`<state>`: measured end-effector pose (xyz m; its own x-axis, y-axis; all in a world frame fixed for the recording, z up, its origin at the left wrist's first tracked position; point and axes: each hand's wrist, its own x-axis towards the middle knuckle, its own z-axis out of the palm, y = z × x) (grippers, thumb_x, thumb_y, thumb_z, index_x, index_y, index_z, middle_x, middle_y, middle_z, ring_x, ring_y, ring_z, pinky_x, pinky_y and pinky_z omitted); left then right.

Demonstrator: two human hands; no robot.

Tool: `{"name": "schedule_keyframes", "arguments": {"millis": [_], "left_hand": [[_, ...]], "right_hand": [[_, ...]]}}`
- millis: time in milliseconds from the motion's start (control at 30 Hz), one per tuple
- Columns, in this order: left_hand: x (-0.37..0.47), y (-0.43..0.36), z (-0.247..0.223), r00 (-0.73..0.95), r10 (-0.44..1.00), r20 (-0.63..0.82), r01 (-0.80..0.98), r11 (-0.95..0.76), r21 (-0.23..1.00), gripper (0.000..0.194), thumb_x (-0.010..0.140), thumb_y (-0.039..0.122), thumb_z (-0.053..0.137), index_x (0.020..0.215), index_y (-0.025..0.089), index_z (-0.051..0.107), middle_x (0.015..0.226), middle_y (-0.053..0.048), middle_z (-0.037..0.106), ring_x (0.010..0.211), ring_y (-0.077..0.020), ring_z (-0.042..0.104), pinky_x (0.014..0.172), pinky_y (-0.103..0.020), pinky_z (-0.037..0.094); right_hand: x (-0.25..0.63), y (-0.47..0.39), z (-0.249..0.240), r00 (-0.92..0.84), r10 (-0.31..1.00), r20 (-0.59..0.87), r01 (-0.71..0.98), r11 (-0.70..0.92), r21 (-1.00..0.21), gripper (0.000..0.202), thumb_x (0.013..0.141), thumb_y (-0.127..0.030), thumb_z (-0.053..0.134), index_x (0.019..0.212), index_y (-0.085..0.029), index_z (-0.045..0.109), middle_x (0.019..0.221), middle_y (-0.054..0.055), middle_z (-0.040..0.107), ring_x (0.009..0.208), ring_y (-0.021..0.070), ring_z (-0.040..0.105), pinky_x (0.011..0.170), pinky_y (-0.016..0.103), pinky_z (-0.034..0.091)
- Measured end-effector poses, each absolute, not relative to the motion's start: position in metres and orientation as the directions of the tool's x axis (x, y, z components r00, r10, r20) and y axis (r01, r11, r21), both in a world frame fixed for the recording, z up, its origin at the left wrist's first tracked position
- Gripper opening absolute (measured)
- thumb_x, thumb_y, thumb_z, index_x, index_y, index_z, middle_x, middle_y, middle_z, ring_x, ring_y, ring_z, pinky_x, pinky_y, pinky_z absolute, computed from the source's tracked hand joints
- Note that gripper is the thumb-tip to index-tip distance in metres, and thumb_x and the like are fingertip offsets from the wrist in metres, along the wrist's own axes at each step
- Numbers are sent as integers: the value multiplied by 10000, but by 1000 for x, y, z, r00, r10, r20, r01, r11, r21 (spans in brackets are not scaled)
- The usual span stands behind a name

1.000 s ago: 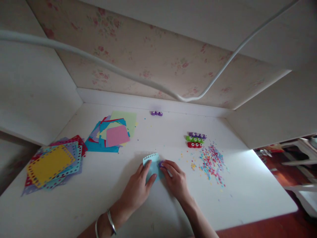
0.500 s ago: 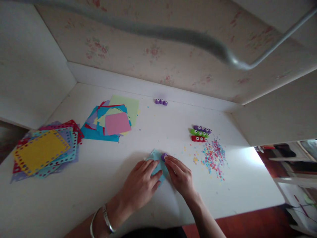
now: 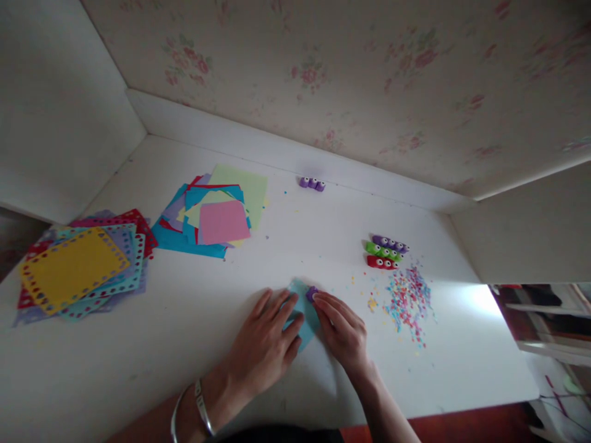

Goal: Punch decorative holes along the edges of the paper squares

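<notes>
1. The left hand lies palm down with its fingers spread, pressing on a light blue rectangular paper sheet; it grips nothing.
2. The right hand is narrow, its fingers closed around a small purple craft punch with a white round button, which sits at the upper right edge of the light blue sheet.
3. That sheet lies on the white flat-topped bench, partly hidden under the left fingers.
4. To the right of the hands, 3 short rows of small punches stand close together: a purple row, a green row and a red row, the green being the middle of the 3.
5. Just beside them, on the near right side, is a loose scatter of tiny multicoloured paper bits, with a few yellow bits to its left.
6. Near the back edge of the bench, 3 purple punches stand side by side, well apart from the rows.
7. On the left is an uneven pile of coloured paper sheets with holes along their borders, a yellow sheet on top.
8. Just beside it, farther back, is a pile of plain coloured paper, with a pink sheet uppermost.
9. The left wrist wears a silver metal bangle.
</notes>
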<state>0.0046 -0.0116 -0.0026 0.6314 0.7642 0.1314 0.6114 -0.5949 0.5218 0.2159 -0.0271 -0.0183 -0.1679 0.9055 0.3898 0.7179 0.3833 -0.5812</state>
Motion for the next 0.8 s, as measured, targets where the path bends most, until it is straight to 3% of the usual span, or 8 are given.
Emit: {"name": "schedule_keyframes", "arguments": {"millis": [267,400,567,800], "left_hand": [[6,-13,-4,625,769,134,616,-591,521,322,938,277,555,1250,236,623,1432,-99,535,1362,-301,441,1153,-553,291],[6,-12,-3,624,770,135,614,-589,526,319,935,266,552,1244,234,621,1433,-106,533,1352,-307,454,1147,-559,299],[7,-10,-1,622,773,124,612,-579,538,296,933,268,559,1217,231,632,1408,-108,555,1339,-310,467,1139,-564,308],[8,-11,1,625,767,146,621,-602,502,301,921,269,577,1215,240,636,1387,-106,569,1329,-303,475,1144,-558,303]], "right_hand": [[217,-23,-14,-188,925,331,732,357,-580,295,896,-151,600,1147,-263,709,1071,53,758,1039,251,707,866,429,622],[217,-18,-9,-192,923,335,774,352,-526,289,890,-153,613,1135,-270,711,925,46,776,892,241,710,778,412,602],[219,-12,-12,-290,893,345,782,428,-452,253,887,-128,590,1088,-224,709,762,51,738,681,201,615,666,369,517],[215,-5,-12,-329,880,343,806,451,-383,183,913,-168,554,1005,-201,708,670,36,668,655,188,588,688,370,494]]}}
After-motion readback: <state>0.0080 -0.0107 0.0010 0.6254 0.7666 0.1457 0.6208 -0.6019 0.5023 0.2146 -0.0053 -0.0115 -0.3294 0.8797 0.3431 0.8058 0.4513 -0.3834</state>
